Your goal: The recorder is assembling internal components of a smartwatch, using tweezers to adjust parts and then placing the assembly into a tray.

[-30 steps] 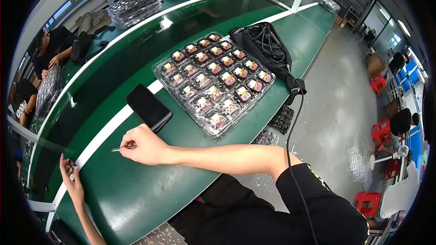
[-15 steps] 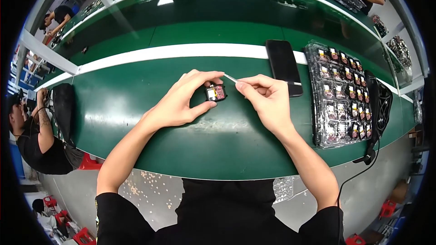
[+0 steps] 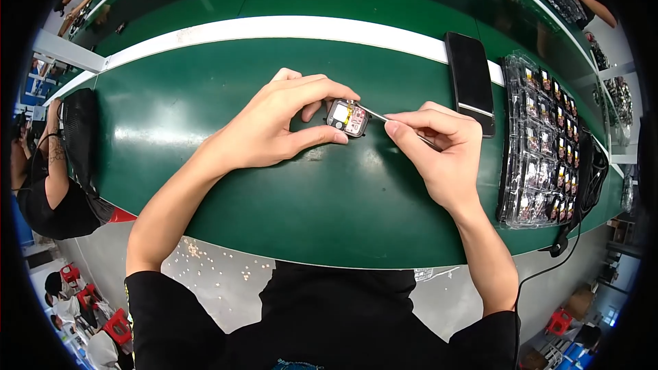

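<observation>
A small square watch-like case (image 3: 348,118) with its circuit board exposed is held over the green bench. My left hand (image 3: 277,120) grips it at the edges, with the thumb at the lower side and the index finger at the upper corner. Inside the case are a white square part, a yellow strip and a reddish board. My right hand (image 3: 442,144) pinches a pair of thin metal tweezers (image 3: 375,115). The tweezers' tip reaches the upper right corner of the case, near my left index fingertip. Whether the tip grasps anything is too small to tell.
A black phone (image 3: 470,79) lies at the back right of the bench (image 3: 288,212). Right of it stand stacked clear trays (image 3: 541,147) with several similar units. A black bag (image 3: 593,168) with a cable sits beyond them. At the left, another person (image 3: 51,178) sits near a dark bag (image 3: 82,130).
The tweezers' tip has come down to the upper corner of the case, which is now turned a little. The whole view has shifted, so the phone and trays appear farther right.
</observation>
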A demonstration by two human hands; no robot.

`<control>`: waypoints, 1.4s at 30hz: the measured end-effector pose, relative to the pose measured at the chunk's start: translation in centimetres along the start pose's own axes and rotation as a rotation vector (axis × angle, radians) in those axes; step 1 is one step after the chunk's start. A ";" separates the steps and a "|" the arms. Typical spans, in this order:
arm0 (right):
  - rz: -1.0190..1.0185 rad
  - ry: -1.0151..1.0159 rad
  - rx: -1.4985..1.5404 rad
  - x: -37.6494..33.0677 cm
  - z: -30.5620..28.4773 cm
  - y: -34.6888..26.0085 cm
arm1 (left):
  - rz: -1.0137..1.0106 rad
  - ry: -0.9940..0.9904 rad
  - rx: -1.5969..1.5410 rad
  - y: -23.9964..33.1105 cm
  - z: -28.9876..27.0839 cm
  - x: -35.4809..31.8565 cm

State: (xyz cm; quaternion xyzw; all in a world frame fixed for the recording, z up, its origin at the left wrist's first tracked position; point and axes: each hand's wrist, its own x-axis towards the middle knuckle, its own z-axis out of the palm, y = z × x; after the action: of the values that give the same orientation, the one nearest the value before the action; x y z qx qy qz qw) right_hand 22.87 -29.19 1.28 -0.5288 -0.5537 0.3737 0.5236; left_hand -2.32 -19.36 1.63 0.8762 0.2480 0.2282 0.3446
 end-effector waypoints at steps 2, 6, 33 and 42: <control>-0.048 -0.025 -0.093 0.0 0.0 0.0 | 0.001 -0.037 0.015 -0.3 -0.3 0.0; -0.111 -0.075 -0.241 0.3 0.3 0.1 | 0.059 -0.028 0.045 -0.8 -0.1 0.0; -0.396 -0.034 -0.484 0.2 0.8 0.3 | -0.009 0.026 -0.010 -0.6 0.0 0.0; -0.459 -0.055 -0.474 0.3 0.8 0.7 | 0.020 0.011 -0.023 -1.0 -0.3 0.1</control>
State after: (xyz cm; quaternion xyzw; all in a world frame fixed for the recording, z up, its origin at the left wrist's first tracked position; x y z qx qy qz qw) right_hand 22.27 -28.67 0.50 -0.4870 -0.7438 0.1207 0.4415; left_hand -2.66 -18.54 1.12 0.8733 0.2387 0.2395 0.3508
